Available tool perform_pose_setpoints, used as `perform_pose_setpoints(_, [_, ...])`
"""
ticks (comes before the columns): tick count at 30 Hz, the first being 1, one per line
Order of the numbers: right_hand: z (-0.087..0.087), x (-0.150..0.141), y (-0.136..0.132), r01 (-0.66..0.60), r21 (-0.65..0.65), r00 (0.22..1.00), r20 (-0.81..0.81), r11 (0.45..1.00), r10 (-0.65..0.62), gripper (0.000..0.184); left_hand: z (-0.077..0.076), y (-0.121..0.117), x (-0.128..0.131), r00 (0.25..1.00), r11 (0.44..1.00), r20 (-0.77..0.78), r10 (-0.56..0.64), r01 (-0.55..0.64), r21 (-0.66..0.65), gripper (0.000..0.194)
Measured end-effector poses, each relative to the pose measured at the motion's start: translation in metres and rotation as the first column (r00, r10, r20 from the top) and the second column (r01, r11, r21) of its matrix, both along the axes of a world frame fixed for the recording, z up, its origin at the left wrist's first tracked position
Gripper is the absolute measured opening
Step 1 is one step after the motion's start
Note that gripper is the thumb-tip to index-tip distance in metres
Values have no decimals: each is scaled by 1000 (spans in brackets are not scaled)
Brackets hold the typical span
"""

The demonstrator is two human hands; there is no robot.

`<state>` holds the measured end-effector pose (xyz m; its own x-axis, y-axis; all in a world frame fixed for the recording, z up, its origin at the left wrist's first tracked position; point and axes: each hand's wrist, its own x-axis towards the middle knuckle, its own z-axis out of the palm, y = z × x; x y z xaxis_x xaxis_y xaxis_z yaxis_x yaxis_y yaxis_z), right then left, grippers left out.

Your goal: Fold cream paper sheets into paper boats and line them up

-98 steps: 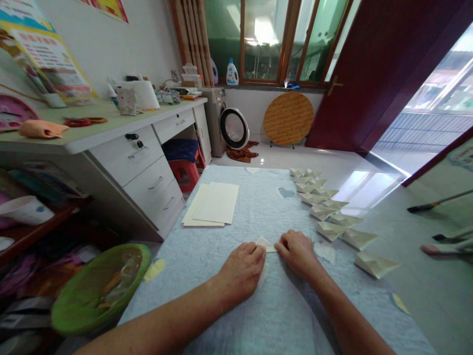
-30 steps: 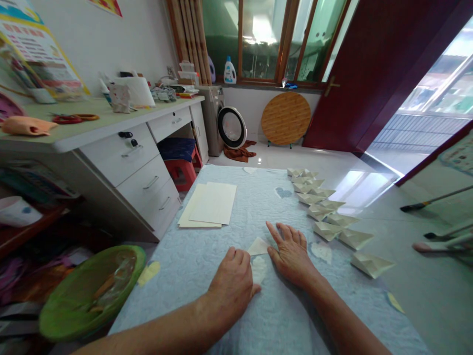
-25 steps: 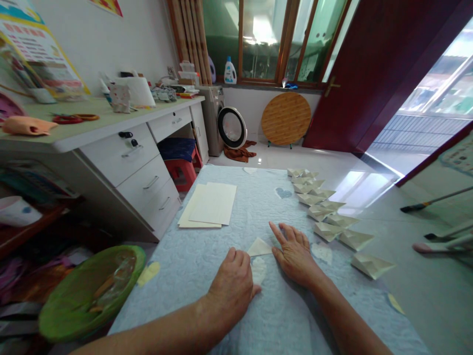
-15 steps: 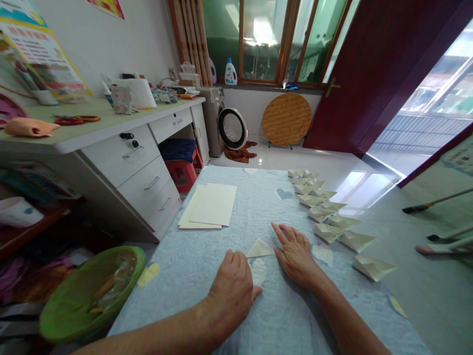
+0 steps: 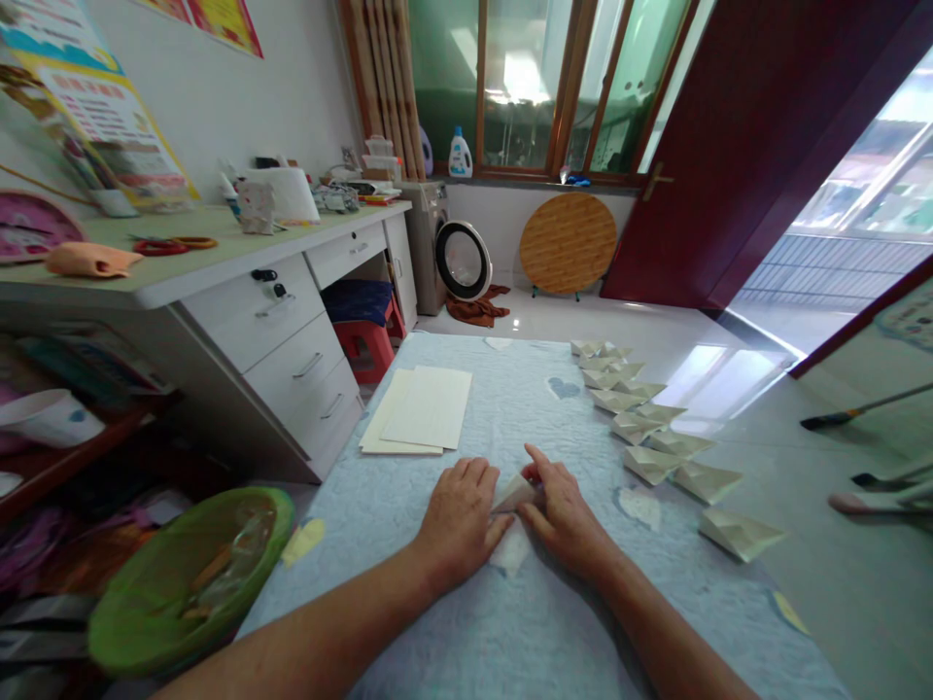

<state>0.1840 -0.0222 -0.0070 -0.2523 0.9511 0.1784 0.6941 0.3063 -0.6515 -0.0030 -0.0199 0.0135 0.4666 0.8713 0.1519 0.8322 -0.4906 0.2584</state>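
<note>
Head view: both hands on the folded paper (image 5: pixel 512 496), a small piece low over the counter (image 5: pixel 510 642), near its middle. Left hand (image 5: pixel 463 515) pinches the paper's left end, thumb at near side, fingers curled; right hand (image 5: pixel 561 506) pinches the right end between thumb and fingers, index raised. Undersides of both grips hidden.

Writing: poster (image 5: pixel 109 117) on left wall, yellow border, reddish heading over smaller lines, too blurred to read. Bottle (image 5: pixel 459 156) on sill, white with blue cap and blue label, brand too small to make out. Clock (image 5: pixel 36 228), pink, on desk (image 5: pixel 211 267), face cut by frame edge, marks unclear.

Containers: green basket (image 5: pixel 120 632) beside the counter, holding clear plastic and something brownish. Cup (image 5: pixel 54 418) on shelf (image 5: pixel 138 418), white with a blue mark, inside can't be seen. White holder (image 5: pixel 115 201) by the poster, brush-like sticks standing in it. Clear boxes (image 5: pixel 380 156) stacked at far end of desk, contents unclear. Washer (image 5: pixel 427 243) door swung open.

Sheets (image 5: pixel 427 413) overlap at far left of counter, apart from hands. Paper boats (image 5: pixel 707 479) lined up along right edge, nearest one standing alone. Pale blue cloth (image 5: pixel 525 365) covers counter.
</note>
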Motion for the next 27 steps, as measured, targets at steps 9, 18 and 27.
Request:
perform_pose_setpoints(9, [0,-1,9,32,-172,872,-477,985,-112,47,-8,11,-5,895,973,442,66,41,-229,48])
perform_pose_setpoints(18, [13,-6,8,-159,-401,488,-826,902,-281,49,-5,7,10,351,729,870,345,484,-484,29])
perform_pose_setpoints(27, [3,-9,9,-66,-374,674,-701,925,-235,24,-5,6,11,340,716,877,339,512,-475,36])
